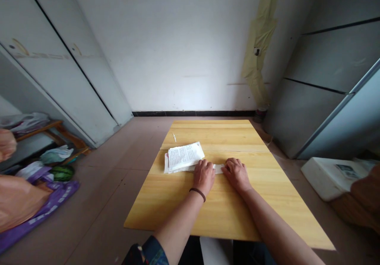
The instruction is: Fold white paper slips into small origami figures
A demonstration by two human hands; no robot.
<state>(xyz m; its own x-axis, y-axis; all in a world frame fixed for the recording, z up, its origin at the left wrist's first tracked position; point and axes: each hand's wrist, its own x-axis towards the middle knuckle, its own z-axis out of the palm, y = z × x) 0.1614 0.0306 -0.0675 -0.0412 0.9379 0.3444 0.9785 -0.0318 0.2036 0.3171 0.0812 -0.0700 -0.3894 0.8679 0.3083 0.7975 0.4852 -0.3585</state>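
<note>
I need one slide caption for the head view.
Left hand and right hand at a paper strip, beside printed papers on a table.

Strip [219, 169] part-hid., pg. text [184, 156] illeg., purp. bag [61, 197] cut off

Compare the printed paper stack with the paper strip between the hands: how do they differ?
The paper stack is broad; the paper strip shows as a narrow band.
The stack has layered edges; the strip looks thin and flat.
The stack lies mostly left of the left hand; the strip shows between that hand and the right hand.
Both are whitish, on the table.
</note>
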